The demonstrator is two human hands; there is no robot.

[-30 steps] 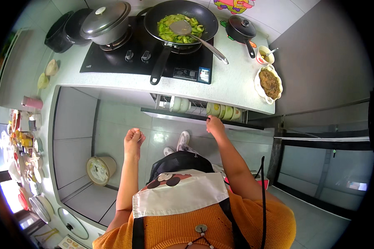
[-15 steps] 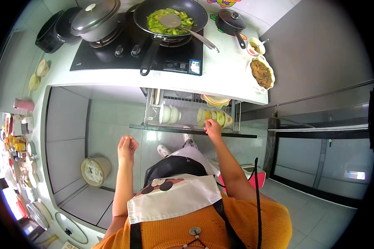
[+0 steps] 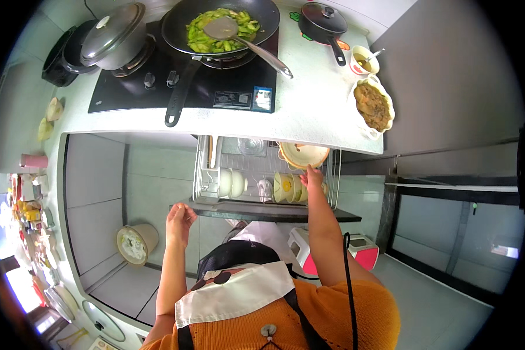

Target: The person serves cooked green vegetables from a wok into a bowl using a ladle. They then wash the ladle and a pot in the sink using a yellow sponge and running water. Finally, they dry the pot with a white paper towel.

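Note:
My right hand reaches into the pulled-out wire drawer, its fingers closed on the near rim of a cream plate with an orange edge. Just below that hand, patterned yellow bowls stand on their sides in a row, partly hidden by my wrist. White bowls are stacked sideways in the left part of the drawer. My left hand is curled closed at the left end of the dark drawer front. No object shows in it; whether it touches the panel is unclear.
Above the drawer, a wok with green vegetables and a spatula sits on the black stove, its handle jutting toward me. A lidded pot stands left. A dish of food lies near the counter's right edge. A bin stands at left.
The drawer is pulled out farther, showing more of the plate and wire base. My right hand has moved from the yellow bowls to the plate's rim. My left hand is now beside the drawer front.

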